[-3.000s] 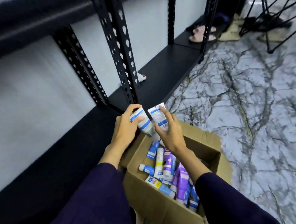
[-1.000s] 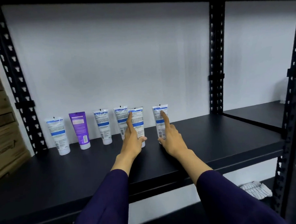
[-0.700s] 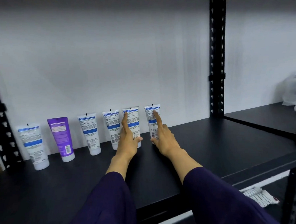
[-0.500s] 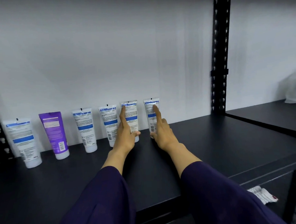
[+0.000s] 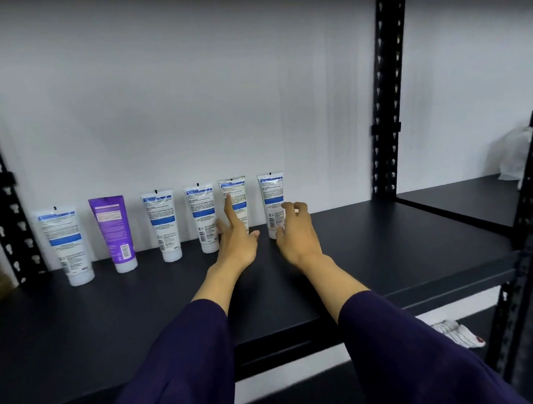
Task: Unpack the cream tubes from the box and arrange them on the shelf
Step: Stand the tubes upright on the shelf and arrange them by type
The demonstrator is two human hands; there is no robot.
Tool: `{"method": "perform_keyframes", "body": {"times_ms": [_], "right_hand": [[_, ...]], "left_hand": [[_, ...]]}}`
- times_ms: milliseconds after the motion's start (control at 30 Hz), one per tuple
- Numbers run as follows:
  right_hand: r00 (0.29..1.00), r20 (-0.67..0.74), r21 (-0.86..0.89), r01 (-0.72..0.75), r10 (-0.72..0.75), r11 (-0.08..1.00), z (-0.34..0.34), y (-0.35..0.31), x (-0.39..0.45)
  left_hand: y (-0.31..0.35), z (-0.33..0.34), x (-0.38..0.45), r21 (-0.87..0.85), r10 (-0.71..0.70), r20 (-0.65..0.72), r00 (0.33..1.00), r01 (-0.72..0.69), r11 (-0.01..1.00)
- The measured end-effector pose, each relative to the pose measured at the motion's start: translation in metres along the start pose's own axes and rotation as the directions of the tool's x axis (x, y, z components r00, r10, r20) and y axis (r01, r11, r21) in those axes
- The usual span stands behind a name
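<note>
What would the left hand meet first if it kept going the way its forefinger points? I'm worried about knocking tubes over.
The left hand points its forefinger at the fifth tube from the left, and seems to touch it already. Behind that is the white wall.

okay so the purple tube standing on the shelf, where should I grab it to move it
Pinch the purple cream tube across its wide flat upper body, from the front. It stands cap-down on the black shelf against the white wall, with white tubes on both sides.
</note>
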State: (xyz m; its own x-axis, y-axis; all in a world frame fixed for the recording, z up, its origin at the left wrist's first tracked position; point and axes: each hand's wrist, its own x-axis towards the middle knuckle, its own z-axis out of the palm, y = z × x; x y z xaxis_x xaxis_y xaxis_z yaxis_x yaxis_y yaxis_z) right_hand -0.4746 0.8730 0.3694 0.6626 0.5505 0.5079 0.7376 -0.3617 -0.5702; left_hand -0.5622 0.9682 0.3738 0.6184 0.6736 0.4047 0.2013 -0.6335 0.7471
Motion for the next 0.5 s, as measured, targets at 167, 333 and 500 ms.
{"method": "perform_keyframes", "body": {"times_ms": [167,333,500], "right_hand": [[0.998,0.024,-0.164,0.068,-0.065,0.984,-0.035,-0.006,-0.039],[1.000,0.006,-0.256,0.018,-0.017,0.966,-0.098,0.011,-0.082],[0.989,-0.016,-0.422,-0.138,0.145,0.896,-0.175,0.047,-0.137]], "left_hand": [[0.028,-0.016,-0.044,0.210,0.060,-0.068,0.996,-0.045,0.977],[0.077,-0.021,-0.078,0.363,0.163,0.086,0.983,-0.183,0.914],[0.148,0.014,-0.120,0.341,0.234,0.300,0.925,-0.333,0.879]]}}
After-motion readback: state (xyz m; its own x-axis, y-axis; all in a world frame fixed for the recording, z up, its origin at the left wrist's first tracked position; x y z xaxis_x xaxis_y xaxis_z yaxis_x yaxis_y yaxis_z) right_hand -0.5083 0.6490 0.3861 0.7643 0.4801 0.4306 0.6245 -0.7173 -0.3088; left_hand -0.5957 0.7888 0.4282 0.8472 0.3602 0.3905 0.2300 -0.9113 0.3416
